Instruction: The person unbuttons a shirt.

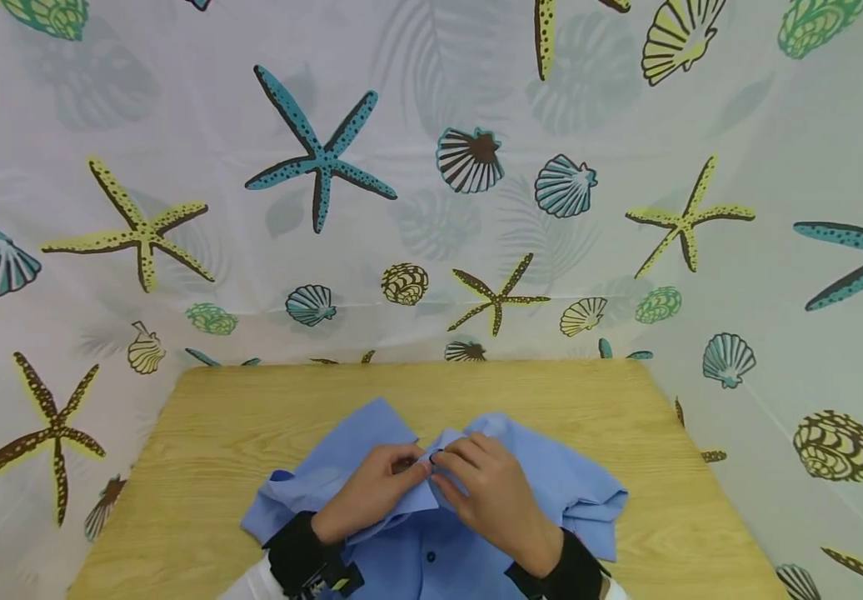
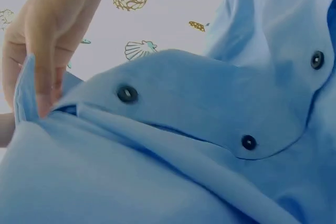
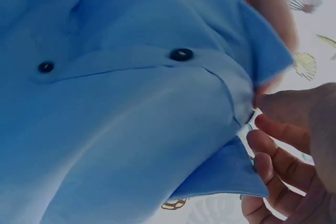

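Note:
A blue short-sleeved shirt (image 1: 551, 467) with dark buttons lies on the table, its collar raised between my two hands. My left hand (image 1: 371, 492) pinches the collar edge near the neck, thumb against the cloth. Opposite it, my right hand (image 1: 495, 496) pinches the same neck area with thumb and fingers at a dark button (image 1: 433, 457). In the right wrist view, the right thumb and index finger meet at the end of the button band, beside a collar point (image 3: 270, 51). Another button (image 1: 431, 557) shows lower on the front. Whether the neck button is through its hole is hidden.
Under the shirt is a light wooden table (image 1: 251, 396). A white cloth (image 1: 431, 250) printed with starfish and shells hangs behind it and at both sides. Black bands (image 1: 300, 546) circle both wrists. The shirt's sleeves spread left and right.

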